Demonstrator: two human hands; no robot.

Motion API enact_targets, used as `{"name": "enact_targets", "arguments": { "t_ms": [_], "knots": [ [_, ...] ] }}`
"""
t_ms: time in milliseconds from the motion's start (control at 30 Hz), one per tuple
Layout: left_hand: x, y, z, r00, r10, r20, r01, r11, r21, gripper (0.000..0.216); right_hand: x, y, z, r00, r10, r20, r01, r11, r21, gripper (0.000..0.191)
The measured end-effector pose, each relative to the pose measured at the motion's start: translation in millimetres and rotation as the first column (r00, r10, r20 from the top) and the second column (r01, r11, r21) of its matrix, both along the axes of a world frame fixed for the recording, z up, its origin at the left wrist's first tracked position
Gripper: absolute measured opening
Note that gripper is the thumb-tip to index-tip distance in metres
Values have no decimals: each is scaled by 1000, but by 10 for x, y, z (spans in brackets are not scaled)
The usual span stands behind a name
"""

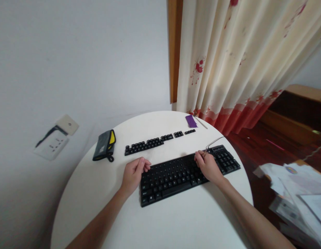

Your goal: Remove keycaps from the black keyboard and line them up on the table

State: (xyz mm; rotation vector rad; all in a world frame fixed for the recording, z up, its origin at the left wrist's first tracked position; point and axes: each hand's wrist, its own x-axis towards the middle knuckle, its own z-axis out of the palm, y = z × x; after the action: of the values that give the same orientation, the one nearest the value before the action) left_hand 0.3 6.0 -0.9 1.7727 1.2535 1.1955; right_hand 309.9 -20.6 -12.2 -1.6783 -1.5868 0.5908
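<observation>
Finding: the keyboard (176, 176) lies on the round white table (176, 221), directly in front of me and under both hands. Its long axis runs from near left to far right. The number pad is at the right end and the space-bar edge faces me. Its cable (214, 141) leaves the back edge near the right end.

Left hand (134, 173): the fingers are curled in, with the knuckles against the keyboard's far left corner. It looks like a bracing hold, but I cannot tell whether it actually grips.

Right hand (208, 166): the fingertips are bunched in a pinch at the back edge, beside the number pad. I cannot make out whether a key or a small tool sits in the pinch.

A row of loose keys (150, 143) is laid out behind the keyboard and parallel to it.

Judgement: keys are being lifted off the back row, with the right hand working and the left steadying. The next pull calls for a straight upward lift while the left end is held flat.

Also noted: a grey and yellow pouch (104, 147) lies well to the left, and a purple scrap (191, 121) sits at the far edge.
</observation>
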Motion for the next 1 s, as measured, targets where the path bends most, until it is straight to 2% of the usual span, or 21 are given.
{"name": "enact_targets", "arguments": {
  "t_ms": [400, 667, 800, 900, 1000],
  "knots": [
    [0, 1, -9, 1000, -6, -18, 6, 1000, 4, 41, 9, 18, -33, 984, 20, -178, -20, 1000, 0, 43],
    [11, -1, -12, 1000, -19, -7, 18, 1000, -14, 41, 106, 75, -29, 969, 1, -247, 9, 999, 39, 43],
    [14, -12, -16, 1000, -24, -5, 24, 1000, -19, 40, 101, 49, -28, 938, 9, -347, 18, 997, 76, 42],
    [5, -8, -33, 999, -44, 6, 45, 999, -28, 41, 46, 2, 12, 905, 40, -424, 4, 995, 103, 39],
    [-4, -1, -41, 997, -76, 29, 77, 996, -37, 39, -57, -57, 124, 895, 114, -432, -56, 988, 144, 35]
  ]
}}
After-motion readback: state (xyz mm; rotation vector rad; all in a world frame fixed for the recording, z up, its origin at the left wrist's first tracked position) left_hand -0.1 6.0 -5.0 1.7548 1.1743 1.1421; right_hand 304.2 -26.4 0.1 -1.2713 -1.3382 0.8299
